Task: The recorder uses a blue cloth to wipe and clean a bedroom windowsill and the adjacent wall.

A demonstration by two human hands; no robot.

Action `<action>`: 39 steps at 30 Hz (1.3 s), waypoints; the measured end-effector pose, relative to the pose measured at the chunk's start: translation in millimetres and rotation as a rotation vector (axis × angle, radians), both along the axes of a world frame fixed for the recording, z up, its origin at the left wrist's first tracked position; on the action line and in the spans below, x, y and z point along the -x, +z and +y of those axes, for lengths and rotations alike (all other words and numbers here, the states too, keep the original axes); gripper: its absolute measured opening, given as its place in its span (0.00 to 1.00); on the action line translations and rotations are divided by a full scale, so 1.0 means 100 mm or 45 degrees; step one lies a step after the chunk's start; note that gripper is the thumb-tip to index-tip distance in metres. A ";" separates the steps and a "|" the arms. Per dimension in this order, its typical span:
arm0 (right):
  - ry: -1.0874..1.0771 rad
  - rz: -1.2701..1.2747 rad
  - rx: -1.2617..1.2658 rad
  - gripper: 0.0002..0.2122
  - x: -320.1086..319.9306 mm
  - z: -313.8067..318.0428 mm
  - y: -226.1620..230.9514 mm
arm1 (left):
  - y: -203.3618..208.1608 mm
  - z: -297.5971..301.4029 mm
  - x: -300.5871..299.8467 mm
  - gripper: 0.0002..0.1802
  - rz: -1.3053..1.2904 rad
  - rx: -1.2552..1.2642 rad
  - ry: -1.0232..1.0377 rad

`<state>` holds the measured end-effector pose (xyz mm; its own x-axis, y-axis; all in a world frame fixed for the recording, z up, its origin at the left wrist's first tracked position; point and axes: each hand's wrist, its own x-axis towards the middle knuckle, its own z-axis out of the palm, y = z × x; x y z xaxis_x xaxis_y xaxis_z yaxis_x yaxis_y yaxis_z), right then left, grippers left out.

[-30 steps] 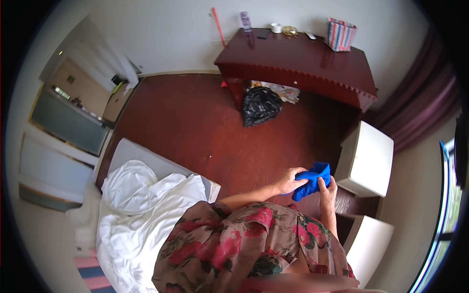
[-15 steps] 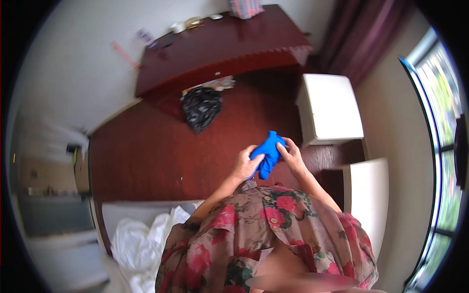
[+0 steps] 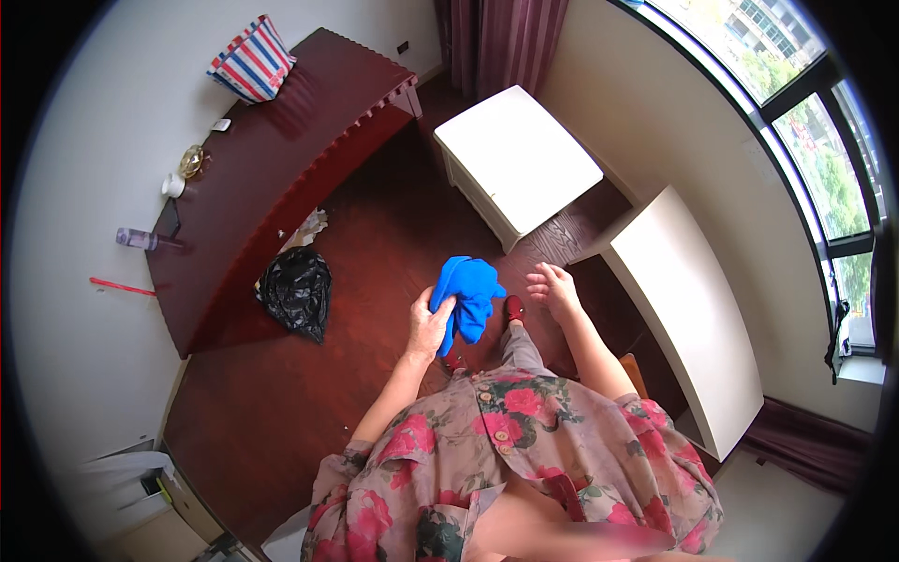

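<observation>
A crumpled bright blue cloth (image 3: 476, 281) hangs in front of me over the dark red floor. My left hand (image 3: 428, 328) is closed around its left side, with the thumb pressed on the fabric. To the right of the cloth, and apart from it, my right hand (image 3: 554, 288) is raised with loosely bent, parted fingers and nothing in them. The folds conceal part of the left fingers.
A dark red desk (image 3: 272, 140) along the left wall bears a striped bag (image 3: 253, 61) and small items. A black plastic bag (image 3: 295, 290) lies before it. Ahead stands a white cabinet (image 3: 515, 155); a curved white-topped piece of furniture (image 3: 693, 309) is at right, near the window.
My right hand has let go of the cloth and moved away to the right; my left hand still holds it. My view and body have turned rightward, toward the white cabinet.
</observation>
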<state>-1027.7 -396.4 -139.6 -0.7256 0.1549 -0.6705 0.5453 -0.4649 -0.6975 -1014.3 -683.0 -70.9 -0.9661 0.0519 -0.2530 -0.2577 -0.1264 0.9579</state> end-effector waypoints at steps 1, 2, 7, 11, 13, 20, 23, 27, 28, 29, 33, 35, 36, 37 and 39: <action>-0.076 -0.082 -0.004 0.15 0.06 0.22 -0.31 | -0.02 0.06 0.05 0.11 -0.024 0.053 0.019; -0.146 -0.172 -0.003 0.15 0.09 0.39 -0.61 | -0.04 0.10 0.08 0.11 -0.047 0.064 0.015; -0.206 -0.353 -0.115 0.21 0.69 0.80 -1.56 | -0.12 0.19 0.25 0.11 -0.192 0.237 0.077; -0.115 -0.401 -0.314 0.27 1.24 0.94 -2.33 | -0.30 0.29 0.25 0.11 -0.312 0.284 0.139; -0.118 -0.484 -0.471 0.30 1.45 1.02 -2.59 | -0.43 0.34 0.25 0.10 -0.400 0.283 0.139; -0.080 -0.582 -0.516 0.34 2.10 0.63 -2.84 | -0.68 0.23 0.10 0.10 -0.542 0.319 0.313; -0.444 -0.450 -0.538 0.35 2.12 0.85 -3.00 | -0.81 0.18 0.07 0.09 -0.538 0.327 0.258; -0.398 -0.418 -0.464 0.30 2.10 0.77 -2.98 | -0.89 -0.01 -0.05 0.08 -0.502 0.336 0.371; -0.389 -0.349 -0.443 0.28 2.04 0.75 -2.97 | -0.88 -0.07 -0.10 0.08 -0.506 0.337 0.411; -0.379 -0.304 -0.441 0.27 1.99 0.71 -2.98 | -0.89 -0.19 -0.17 0.14 -0.589 0.344 0.346; -0.332 -0.310 -0.486 0.25 1.64 0.41 -3.06 | -0.83 -0.40 -0.27 0.14 -0.542 0.345 0.369; -0.343 -0.336 -0.366 0.25 1.45 0.19 -3.10 | -0.93 -0.39 -0.36 0.14 -0.569 0.215 0.494; -0.416 -0.310 -0.227 0.25 1.29 -0.07 -3.10 | -0.90 -0.44 -0.37 0.14 -0.568 0.218 0.493; -0.444 -0.325 -0.158 0.26 1.15 -0.22 -3.12 | -0.86 -0.44 -0.35 0.11 -0.535 0.259 0.502; -0.479 -0.328 -0.071 0.28 1.00 -0.61 -3.10 | -0.79 -0.50 -0.36 0.08 -0.497 0.303 0.516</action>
<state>-1127.4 -457.8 -449.3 -0.4228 0.4164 -0.8049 0.5045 -0.6297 -0.5908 -978.0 -732.7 -150.4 -0.7306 -0.4018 -0.5521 -0.5718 -0.0820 0.8163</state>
